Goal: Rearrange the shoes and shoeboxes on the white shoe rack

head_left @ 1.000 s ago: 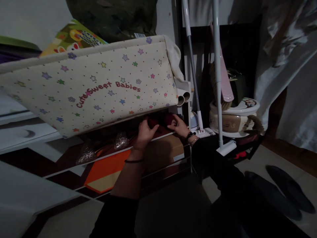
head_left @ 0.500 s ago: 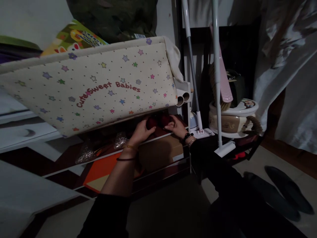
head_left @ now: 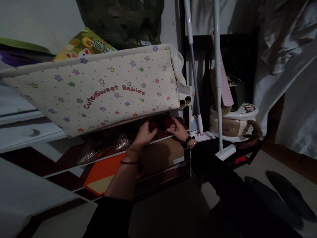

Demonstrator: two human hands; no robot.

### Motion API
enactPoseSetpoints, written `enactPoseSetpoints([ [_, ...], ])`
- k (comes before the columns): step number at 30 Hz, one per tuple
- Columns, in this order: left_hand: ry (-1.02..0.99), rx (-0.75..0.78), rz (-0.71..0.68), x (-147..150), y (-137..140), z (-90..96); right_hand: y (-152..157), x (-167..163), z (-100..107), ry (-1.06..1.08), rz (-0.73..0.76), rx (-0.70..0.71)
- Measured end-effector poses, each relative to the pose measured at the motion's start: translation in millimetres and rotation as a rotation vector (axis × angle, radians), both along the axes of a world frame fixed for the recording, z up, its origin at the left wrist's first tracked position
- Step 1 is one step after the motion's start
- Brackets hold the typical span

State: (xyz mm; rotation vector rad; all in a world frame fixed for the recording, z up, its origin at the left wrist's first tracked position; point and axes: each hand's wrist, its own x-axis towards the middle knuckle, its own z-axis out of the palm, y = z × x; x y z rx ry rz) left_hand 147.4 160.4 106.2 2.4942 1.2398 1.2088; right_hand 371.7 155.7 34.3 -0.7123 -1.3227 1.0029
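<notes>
On the upper shelf (head_left: 162,137) of a dark red rack with white edges stands a pair of dark red shoes, only their rounded ends showing in the gloom. My left hand (head_left: 145,134) has its thumb and fingers around the left red shoe (head_left: 153,125). Around the right red shoe (head_left: 167,122) my right hand (head_left: 178,129) is closed in the same way. The far parts of both shoes are hidden under the overhanging fabric bin. Glittery silver shoes (head_left: 122,142) sit to the left of my left hand on that shelf.
Low above my hands hangs the star-patterned fabric bin (head_left: 119,86). A brown cardboard box (head_left: 160,152) and an orange box (head_left: 104,170) lie on the shelf below. Mop poles (head_left: 218,76) and a beige-and-white pot (head_left: 231,124) stand at right; dark slippers (head_left: 289,195) lie on the floor.
The camera view has tilted slightly, so the bin and rack sit a little lower and further right. Both hands stay on the red shoes, with hardly any movement relative to the shelf.
</notes>
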Motion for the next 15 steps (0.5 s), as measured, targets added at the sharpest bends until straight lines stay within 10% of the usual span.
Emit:
enactPoseSetpoints([
  [10, 0.048, 0.034, 0.044, -1, -6, -6.3, -6, 5, -1, -0.158, -0.127, 0.038],
  [15, -0.044, 0.135, 0.094, -19, -43, -15.7, -56, 3, 6, -0.434, -0.492, 0.227],
])
